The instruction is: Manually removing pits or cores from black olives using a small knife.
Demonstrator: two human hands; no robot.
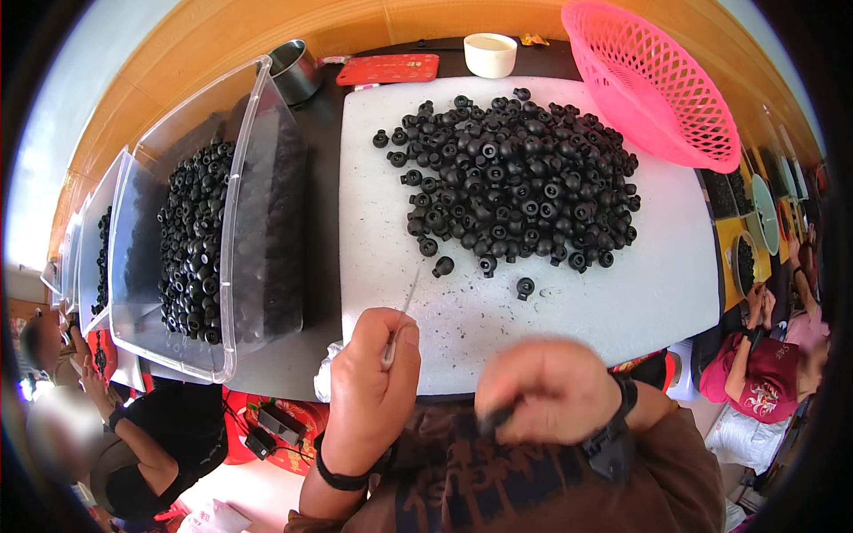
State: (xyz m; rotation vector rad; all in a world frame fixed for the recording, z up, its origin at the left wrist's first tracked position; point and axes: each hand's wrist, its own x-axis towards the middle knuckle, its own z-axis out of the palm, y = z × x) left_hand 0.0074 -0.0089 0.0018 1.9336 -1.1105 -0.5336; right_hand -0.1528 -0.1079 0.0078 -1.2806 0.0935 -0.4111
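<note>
My left hand (373,391) is closed around a thin metal pick (404,306) whose tip points up over the white board (657,284). My right hand (546,391), blurred, has its fingers curled on a small dark piece at the board's near edge; I cannot make out what kind. A large heap of small black rubber caps (515,178) covers the far half of the board. A few loose caps (525,286) lie nearer to me, apart from the heap.
A clear plastic bin (240,178) with black caps stands left of the board, more bins beyond it. A pink mesh basket (653,84) leans at the far right. A white cup (490,55), a metal pot (293,69) and a red case (388,68) sit behind. Other people work on both sides.
</note>
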